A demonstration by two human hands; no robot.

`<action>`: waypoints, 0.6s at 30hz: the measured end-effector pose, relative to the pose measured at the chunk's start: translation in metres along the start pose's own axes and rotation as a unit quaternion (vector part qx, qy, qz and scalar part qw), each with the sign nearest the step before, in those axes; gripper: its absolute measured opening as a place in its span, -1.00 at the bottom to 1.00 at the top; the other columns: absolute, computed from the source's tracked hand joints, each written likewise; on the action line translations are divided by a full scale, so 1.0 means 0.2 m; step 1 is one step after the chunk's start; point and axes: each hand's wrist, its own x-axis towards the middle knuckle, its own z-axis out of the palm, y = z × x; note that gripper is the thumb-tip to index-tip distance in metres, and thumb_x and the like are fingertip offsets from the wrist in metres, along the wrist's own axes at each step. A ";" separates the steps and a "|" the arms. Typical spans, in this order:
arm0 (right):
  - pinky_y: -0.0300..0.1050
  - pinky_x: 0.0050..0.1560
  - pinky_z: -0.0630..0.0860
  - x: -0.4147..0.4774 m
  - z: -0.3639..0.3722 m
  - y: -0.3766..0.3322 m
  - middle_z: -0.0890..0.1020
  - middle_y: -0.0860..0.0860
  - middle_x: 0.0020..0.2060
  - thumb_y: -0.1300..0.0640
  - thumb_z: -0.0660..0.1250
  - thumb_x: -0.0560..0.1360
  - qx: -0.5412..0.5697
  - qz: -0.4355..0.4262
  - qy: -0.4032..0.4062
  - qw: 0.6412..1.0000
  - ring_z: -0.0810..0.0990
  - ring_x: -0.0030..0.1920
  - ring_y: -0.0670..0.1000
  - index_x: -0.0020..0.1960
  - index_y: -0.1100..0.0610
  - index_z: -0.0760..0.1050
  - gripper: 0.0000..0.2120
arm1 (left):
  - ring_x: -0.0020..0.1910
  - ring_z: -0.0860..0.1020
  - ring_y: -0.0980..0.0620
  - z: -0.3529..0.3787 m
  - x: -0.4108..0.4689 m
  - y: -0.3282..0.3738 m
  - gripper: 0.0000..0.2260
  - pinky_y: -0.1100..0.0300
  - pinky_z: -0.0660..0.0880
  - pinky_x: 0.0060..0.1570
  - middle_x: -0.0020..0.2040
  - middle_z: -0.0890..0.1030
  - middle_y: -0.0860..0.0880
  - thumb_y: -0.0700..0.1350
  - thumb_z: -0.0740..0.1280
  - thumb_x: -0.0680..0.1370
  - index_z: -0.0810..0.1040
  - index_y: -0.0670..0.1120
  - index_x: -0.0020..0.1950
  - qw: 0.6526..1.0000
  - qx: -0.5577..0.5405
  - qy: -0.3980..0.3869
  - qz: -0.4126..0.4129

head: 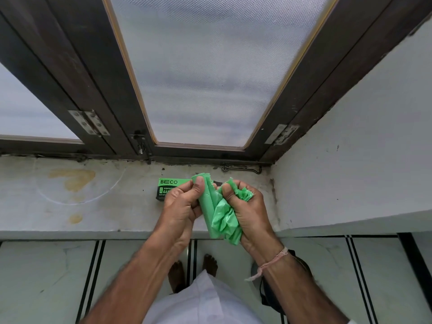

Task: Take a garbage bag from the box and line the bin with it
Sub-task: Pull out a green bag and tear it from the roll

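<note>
A green roll of garbage bags (207,202) is pinched near its top by my left hand (183,204). My right hand (245,206) grips a crumpled green bag (225,220) that still hangs against the roll. Both hands hover over the front of the window sill. Behind them on the sill lies the green and black garbage bag box (167,187), partly hidden by my left hand. A dark round object (301,265), possibly the bin, shows on the floor behind my right forearm, mostly hidden.
The stained white sill (81,202) runs below a dark-framed window (198,73) with frosted glass. A white wall (350,160) closes the right side. My bare feet (194,270) stand on the tiled floor below.
</note>
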 end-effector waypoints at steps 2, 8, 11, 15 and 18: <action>0.13 -0.01 0.66 -0.01 -0.02 -0.03 0.74 0.17 -0.17 0.08 0.51 0.45 -0.030 -0.006 -0.023 0.999 0.71 -0.15 0.16 -0.07 0.17 0.68 -0.84 | -0.11 0.74 -0.06 -0.01 0.01 0.02 -0.72 0.09 0.70 -0.06 0.00 0.74 -0.24 -0.05 0.45 0.46 0.69 -0.23 0.05 0.998 0.047 -0.006 0.033; 0.06 0.01 0.67 0.01 -0.03 -0.06 0.74 0.16 -0.18 0.26 0.58 0.40 -0.082 -0.006 -0.037 0.996 0.72 -0.14 0.12 -0.10 0.23 0.66 -0.87 | 0.01 0.69 -0.10 -0.02 0.01 0.02 -0.66 0.05 0.69 0.04 0.10 0.72 -0.19 -0.02 0.41 0.52 0.65 -0.20 0.20 0.995 0.081 -0.037 0.037; 0.07 0.01 0.69 0.01 -0.03 -0.05 0.75 0.19 -0.14 0.26 0.57 0.42 -0.077 0.000 -0.020 0.997 0.74 -0.11 0.17 -0.08 0.26 0.66 -0.87 | 0.14 0.71 -0.11 -0.02 -0.02 0.01 -0.61 0.06 0.66 0.15 0.17 0.73 -0.20 -0.06 0.39 0.52 0.61 -0.23 0.27 0.994 0.081 -0.066 0.018; 0.06 0.03 0.69 0.01 -0.06 -0.03 0.76 0.23 -0.08 0.27 0.54 0.45 -0.054 0.039 -0.047 0.997 0.75 -0.06 0.19 -0.02 0.25 0.68 -0.88 | 0.06 0.72 -0.09 -0.03 -0.02 0.00 -0.67 0.09 0.67 0.05 0.10 0.74 -0.20 -0.07 0.40 0.52 0.61 -0.22 0.21 0.990 0.124 -0.046 0.048; 0.09 0.05 0.69 0.01 -0.07 -0.03 0.76 0.24 -0.06 0.25 0.55 0.46 -0.084 0.050 -0.070 0.993 0.76 -0.02 0.24 -0.01 0.25 0.70 -0.87 | -0.02 0.73 -0.08 -0.04 -0.02 -0.02 -0.75 0.06 0.69 -0.03 0.04 0.75 -0.20 -0.09 0.37 0.58 0.61 -0.20 0.19 0.984 0.165 -0.031 0.066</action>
